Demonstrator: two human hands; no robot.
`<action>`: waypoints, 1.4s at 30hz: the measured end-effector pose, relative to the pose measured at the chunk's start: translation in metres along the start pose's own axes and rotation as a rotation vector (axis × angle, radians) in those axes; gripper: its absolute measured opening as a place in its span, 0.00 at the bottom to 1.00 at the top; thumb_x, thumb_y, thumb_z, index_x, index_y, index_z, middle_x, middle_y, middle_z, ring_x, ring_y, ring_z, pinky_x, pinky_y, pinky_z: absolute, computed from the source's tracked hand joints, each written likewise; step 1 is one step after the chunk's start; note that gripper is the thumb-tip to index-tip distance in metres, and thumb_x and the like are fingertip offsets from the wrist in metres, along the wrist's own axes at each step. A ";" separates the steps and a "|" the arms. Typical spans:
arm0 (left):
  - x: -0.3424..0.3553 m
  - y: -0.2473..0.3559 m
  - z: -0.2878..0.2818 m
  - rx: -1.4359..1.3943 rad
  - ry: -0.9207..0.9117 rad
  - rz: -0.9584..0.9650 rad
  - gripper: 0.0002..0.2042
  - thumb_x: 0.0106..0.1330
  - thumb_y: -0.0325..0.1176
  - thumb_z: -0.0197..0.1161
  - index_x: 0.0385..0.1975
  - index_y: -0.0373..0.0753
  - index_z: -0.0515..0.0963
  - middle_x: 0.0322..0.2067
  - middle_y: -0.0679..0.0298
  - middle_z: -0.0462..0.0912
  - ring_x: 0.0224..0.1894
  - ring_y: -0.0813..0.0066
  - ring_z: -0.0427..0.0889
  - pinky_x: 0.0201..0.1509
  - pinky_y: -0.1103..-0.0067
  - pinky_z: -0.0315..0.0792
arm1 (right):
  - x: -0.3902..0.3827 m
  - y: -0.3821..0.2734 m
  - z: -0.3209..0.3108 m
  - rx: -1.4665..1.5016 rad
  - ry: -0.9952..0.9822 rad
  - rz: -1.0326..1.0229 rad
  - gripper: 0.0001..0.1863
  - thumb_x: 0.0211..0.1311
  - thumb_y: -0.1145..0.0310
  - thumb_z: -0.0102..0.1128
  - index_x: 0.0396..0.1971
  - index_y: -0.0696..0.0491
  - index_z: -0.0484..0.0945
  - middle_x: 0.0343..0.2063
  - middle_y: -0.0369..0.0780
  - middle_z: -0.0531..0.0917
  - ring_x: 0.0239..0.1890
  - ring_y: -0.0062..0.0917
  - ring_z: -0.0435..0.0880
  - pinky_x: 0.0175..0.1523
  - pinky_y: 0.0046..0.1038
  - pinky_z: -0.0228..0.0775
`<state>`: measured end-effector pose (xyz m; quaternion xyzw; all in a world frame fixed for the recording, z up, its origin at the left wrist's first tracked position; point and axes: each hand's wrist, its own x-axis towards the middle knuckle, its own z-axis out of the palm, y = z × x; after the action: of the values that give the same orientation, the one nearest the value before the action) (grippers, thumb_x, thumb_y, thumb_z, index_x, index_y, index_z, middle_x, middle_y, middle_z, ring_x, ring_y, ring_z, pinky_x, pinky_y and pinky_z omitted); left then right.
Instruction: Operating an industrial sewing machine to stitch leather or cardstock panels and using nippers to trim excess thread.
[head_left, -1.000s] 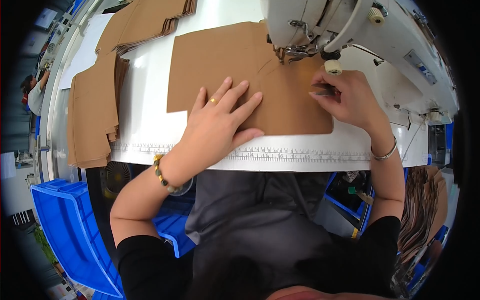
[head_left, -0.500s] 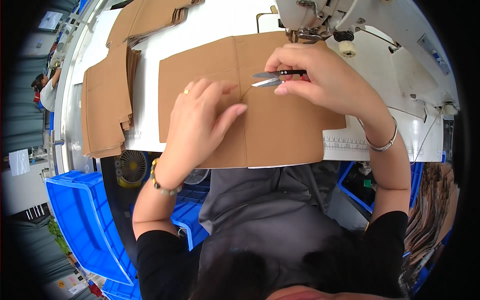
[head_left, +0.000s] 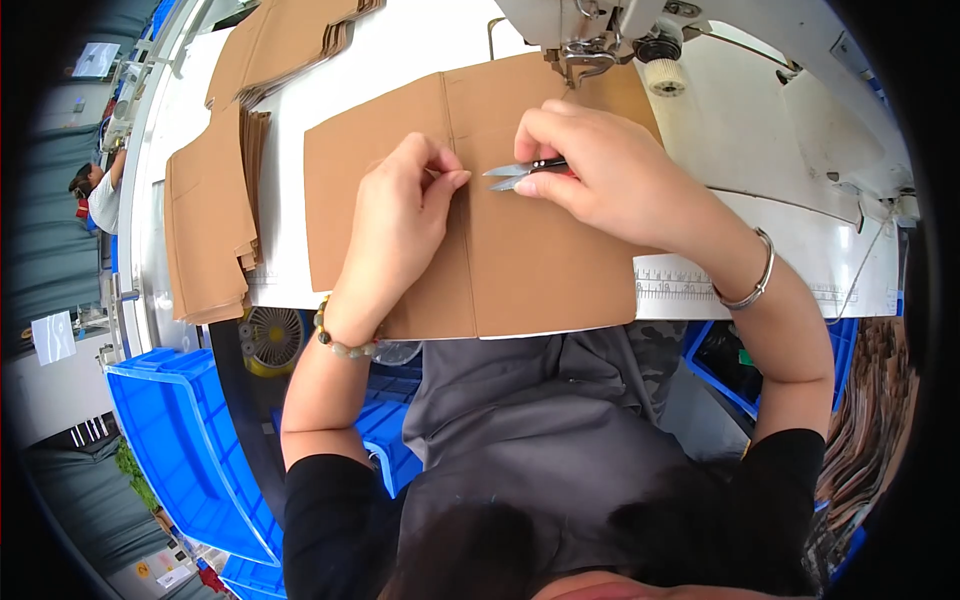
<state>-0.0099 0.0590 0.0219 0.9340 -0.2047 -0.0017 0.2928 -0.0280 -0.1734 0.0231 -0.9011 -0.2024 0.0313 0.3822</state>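
A brown fabric panel [head_left: 550, 260] with a raised seam down its middle lies flat on the white sewing table in front of me. My left hand [head_left: 405, 210] is over the panel's left half, thumb and forefinger pinched together close to the seam. Whatever is between those fingertips is too fine to make out. Just right of the seam, my right hand [head_left: 590, 165] holds a pair of thread snips [head_left: 522, 172]. The snips' blades are apart and point left at the pinched fingers.
A sewing machine [head_left: 610, 40] stands over the panel's far right. Stacked brown pieces [head_left: 210, 215] lie at the table's left. A ruler strip [head_left: 685, 285] runs along the near edge. Blue bins [head_left: 190, 440] sit below left, and more brown pieces [head_left: 870, 410] are below right.
My left thumb and forefinger, apart before, have come together in a pinch beside the seam. The right hand with the snips has moved slightly left and nearer. The panel has shifted a little left.
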 end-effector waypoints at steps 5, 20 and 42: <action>-0.003 -0.017 -0.006 -0.439 -0.021 -0.136 0.05 0.70 0.23 0.64 0.42 0.33 0.75 0.32 0.70 0.81 0.34 0.85 0.79 0.38 0.86 0.74 | -0.002 -0.006 0.020 -0.046 0.047 -0.063 0.12 0.65 0.63 0.64 0.37 0.54 0.74 0.37 0.42 0.80 0.38 0.41 0.83 0.42 0.42 0.74; -0.006 -0.020 -0.011 -0.703 -0.076 -0.154 0.10 0.70 0.23 0.64 0.48 0.31 0.75 0.33 0.70 0.82 0.35 0.88 0.77 0.41 0.87 0.73 | -0.002 -0.010 0.034 -0.194 0.130 -0.246 0.11 0.62 0.67 0.66 0.34 0.54 0.72 0.34 0.39 0.76 0.36 0.36 0.83 0.33 0.38 0.75; -0.010 -0.023 -0.015 -0.765 -0.065 -0.155 0.09 0.71 0.23 0.63 0.48 0.35 0.76 0.35 0.71 0.81 0.36 0.88 0.77 0.41 0.88 0.72 | 0.001 -0.011 0.038 -0.179 0.119 -0.250 0.09 0.62 0.69 0.65 0.35 0.53 0.73 0.33 0.40 0.77 0.33 0.37 0.83 0.32 0.39 0.72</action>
<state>-0.0085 0.0883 0.0203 0.7696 -0.1275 -0.1295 0.6121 -0.0384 -0.1403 0.0035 -0.8997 -0.2918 -0.0880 0.3125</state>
